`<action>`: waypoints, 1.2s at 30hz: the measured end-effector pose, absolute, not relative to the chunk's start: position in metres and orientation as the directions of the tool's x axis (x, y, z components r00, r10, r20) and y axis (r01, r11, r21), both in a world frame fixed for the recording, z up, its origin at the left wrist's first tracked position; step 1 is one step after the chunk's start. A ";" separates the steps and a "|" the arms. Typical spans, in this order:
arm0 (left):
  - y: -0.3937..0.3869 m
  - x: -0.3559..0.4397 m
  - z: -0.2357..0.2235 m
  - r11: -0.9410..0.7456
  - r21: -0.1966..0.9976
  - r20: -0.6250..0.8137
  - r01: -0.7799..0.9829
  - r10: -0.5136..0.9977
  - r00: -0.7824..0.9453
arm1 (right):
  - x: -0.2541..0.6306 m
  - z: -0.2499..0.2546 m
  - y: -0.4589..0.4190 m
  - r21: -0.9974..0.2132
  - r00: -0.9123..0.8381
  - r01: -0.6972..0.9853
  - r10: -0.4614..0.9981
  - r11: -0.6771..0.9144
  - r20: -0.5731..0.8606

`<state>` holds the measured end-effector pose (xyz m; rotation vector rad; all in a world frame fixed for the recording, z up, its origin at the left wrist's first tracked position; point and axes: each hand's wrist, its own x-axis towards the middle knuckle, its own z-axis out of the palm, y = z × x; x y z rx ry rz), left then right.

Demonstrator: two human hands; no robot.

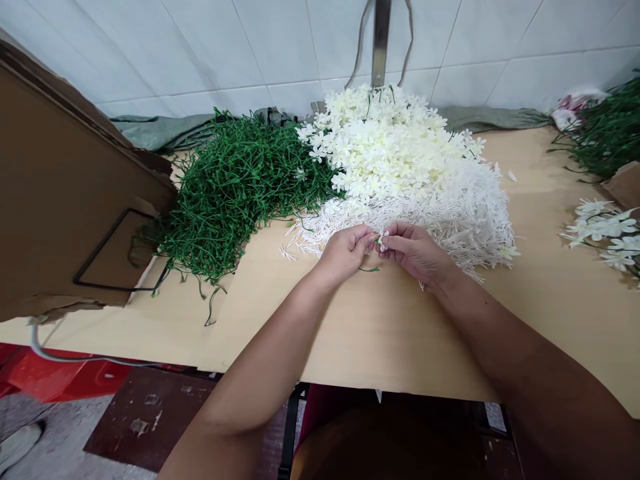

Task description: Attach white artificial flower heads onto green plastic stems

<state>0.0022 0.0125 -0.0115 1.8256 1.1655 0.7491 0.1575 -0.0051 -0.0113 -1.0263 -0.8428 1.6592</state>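
Observation:
My left hand (349, 251) is closed, pinching a thin green plastic stem (370, 269) whose loose end pokes out below the fingers. My right hand (413, 250) meets it fingertip to fingertip, closed on a small white artificial flower (383, 241). The stem's tip and the flower come together between the two hands; whether they are joined is hidden by the fingers. Just beyond lies a heap of thin white plastic pieces (450, 217). Behind that rises a pile of cream-white artificial blossoms (385, 143). To the left spreads a tangled mound of green stems (250, 173).
A cardboard box (65, 180) stands at the left with a black wire frame (80, 273) against it. Finished-looking white flower sprigs (607, 230) and more greenery (607, 130) lie at the right. A metal strip (381, 47) runs down the tiled wall behind the wooden table (360, 340).

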 end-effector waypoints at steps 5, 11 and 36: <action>0.011 0.004 -0.010 -0.202 0.896 0.039 0.395 0.923 0.384 | 0.158 -0.011 -0.006 -0.906 -0.150 -0.340 0.966 -0.253 -0.213; 0.014 0.010 -0.015 -0.138 0.935 -0.002 0.327 0.919 0.394 | 0.152 -0.009 -0.007 -0.893 -0.097 -0.363 0.964 -0.267 -0.249; 0.014 0.014 -0.019 -0.084 0.982 0.017 0.168 0.930 0.367 | 0.145 -0.010 -0.010 -0.865 0.021 -0.461 0.972 -0.200 -0.236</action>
